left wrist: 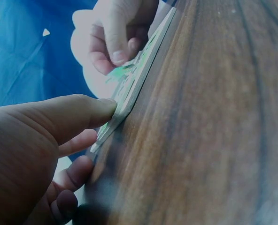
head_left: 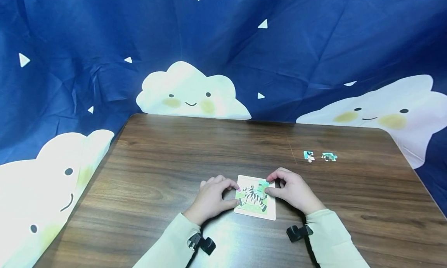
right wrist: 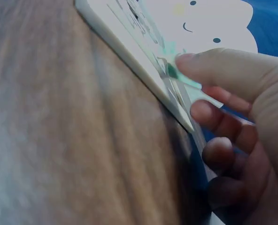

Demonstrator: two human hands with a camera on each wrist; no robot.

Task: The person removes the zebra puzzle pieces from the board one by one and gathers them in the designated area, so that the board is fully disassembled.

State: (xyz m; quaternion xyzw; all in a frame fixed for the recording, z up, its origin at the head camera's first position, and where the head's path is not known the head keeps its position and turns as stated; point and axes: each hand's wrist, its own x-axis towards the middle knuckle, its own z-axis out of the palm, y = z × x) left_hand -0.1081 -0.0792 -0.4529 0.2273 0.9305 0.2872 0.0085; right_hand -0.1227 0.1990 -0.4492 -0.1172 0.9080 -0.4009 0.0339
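Note:
A small square jigsaw puzzle board with a zebra picture and a pale border lies on the table. My left hand holds its left edge, the thumb lying on the face near the border and the index finger at the edge. At the board's upper right, my right hand pinches a green and light-blue puzzle piece between thumb and index finger. That piece looks slightly tilted over the board; the fingers partly hide it.
Two loose puzzle pieces, one beside another, lie farther back on the right of the brown wooden table. A blue cloth with white clouds hangs behind the table and along its left side.

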